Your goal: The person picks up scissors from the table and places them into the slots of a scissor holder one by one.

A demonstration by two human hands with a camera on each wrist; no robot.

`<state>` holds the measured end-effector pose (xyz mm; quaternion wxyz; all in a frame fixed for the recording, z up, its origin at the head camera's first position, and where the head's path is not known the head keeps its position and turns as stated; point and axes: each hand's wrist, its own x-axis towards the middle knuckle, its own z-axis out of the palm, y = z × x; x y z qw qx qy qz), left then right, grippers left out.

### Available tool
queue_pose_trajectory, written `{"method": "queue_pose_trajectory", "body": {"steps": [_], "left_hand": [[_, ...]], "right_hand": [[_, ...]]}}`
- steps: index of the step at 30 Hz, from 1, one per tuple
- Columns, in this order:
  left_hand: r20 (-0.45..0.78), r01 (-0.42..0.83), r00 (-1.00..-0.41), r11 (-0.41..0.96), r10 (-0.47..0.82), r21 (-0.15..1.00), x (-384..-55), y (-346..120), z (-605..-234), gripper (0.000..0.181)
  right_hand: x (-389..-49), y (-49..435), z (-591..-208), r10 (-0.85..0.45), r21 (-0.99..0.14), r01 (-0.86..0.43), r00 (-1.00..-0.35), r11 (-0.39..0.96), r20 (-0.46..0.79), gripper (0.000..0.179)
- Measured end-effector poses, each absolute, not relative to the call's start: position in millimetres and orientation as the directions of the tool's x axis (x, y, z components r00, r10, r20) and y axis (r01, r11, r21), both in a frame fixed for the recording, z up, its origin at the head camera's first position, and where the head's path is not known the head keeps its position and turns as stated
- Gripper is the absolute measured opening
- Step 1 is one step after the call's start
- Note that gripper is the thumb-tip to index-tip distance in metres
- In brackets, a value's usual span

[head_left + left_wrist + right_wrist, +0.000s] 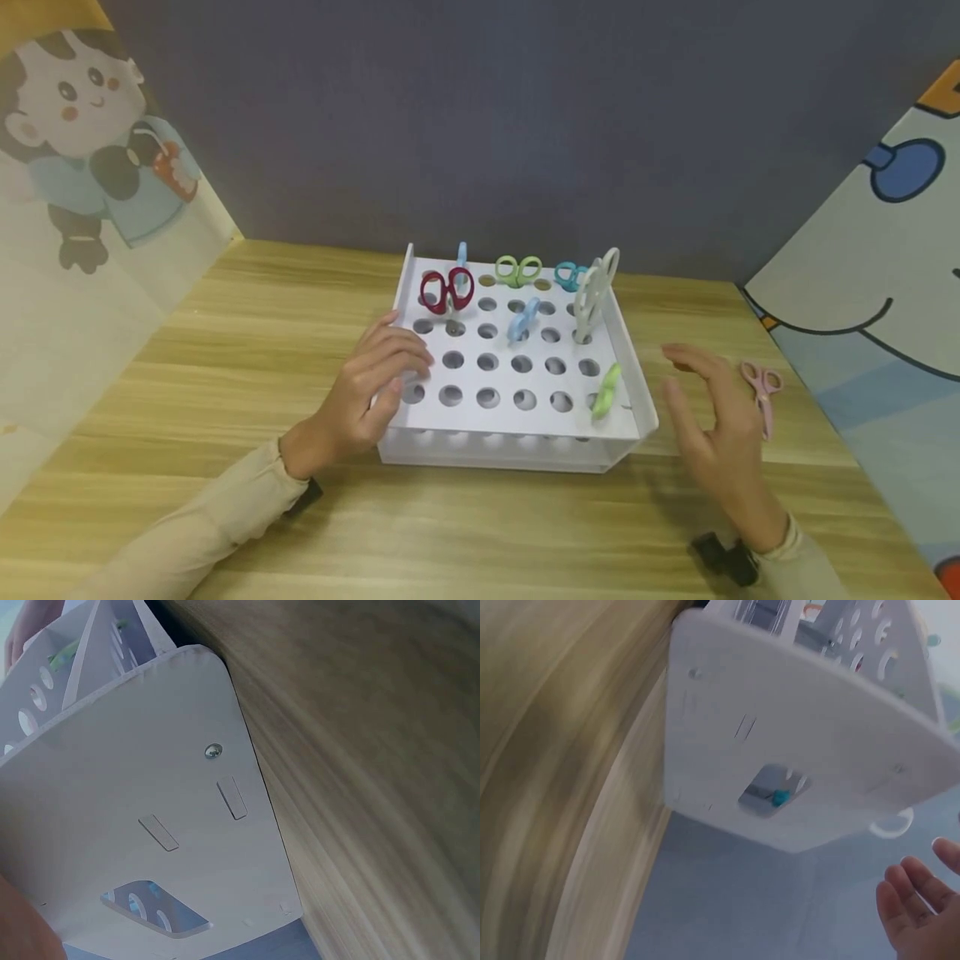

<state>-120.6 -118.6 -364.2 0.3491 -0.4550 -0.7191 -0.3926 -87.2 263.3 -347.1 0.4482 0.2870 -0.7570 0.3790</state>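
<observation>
A white scissors rack (504, 380) with rows of round holes stands on the table. My left hand (367, 387) grips its left side panel (142, 772), fingers bent over the edge. To the right of the rack my right hand (716, 429) hovers with fingers apart, holding nothing. Upright in the rack are dark red scissors (447, 292), green scissors (517, 271), teal scissors (567, 275), pale grey scissors (590, 302), light blue scissors (523, 320) and lime green scissors (607, 392). Another light blue handle (461, 254) shows at the back. Pink scissors (762, 390) lie beyond my right hand.
The wooden table (247, 350) extends on both sides of the rack. A dark grey panel (480, 125) rises behind it. Printed cartoon walls (885, 292) stand left and right. Both side panels of the rack rise above the holed top.
</observation>
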Motion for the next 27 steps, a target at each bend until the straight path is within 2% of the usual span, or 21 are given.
{"method": "queue_pose_trajectory", "body": {"steps": [2,9,12,16,19,27], "left_hand": [[0.858,0.927,-0.345,0.283,0.38,0.248,-120.3,-119.7,-364.3,0.037],[0.859,0.926,-0.346,0.287,0.377,0.246,-119.7,-120.0,-364.1,0.035],[0.855,0.924,-0.352,0.286,0.38,0.253,-119.3,-119.3,-364.2,0.034],[0.854,0.922,-0.358,0.285,0.378,0.261,-119.4,-119.6,-364.4,0.033],[0.854,0.922,-0.358,0.285,0.377,0.26,-120.0,-120.4,-365.1,0.034],[0.85,0.921,-0.36,0.292,0.384,0.258,-120.5,-120.6,-366.4,0.034]], "right_hand": [[-91.4,268.1,-348.6,-0.079,-0.325,-0.742,-0.452,0.587,0.889,0.034],[-104.4,301.3,-357.1,-0.04,-0.414,-0.622,-0.583,0.665,0.812,0.032],[-105.0,320.7,-355.8,0.059,-0.519,-0.513,-0.669,0.684,0.741,0.036],[-109.3,340.8,-353.5,0.186,-0.602,-0.381,-0.717,0.702,0.671,0.038],[-119.5,351.0,-353.4,0.197,-0.573,-0.325,-0.719,0.752,0.667,0.039],[-157.8,373.9,-352.0,0.091,-0.476,-0.225,-0.828,0.85,0.554,0.046]]}}
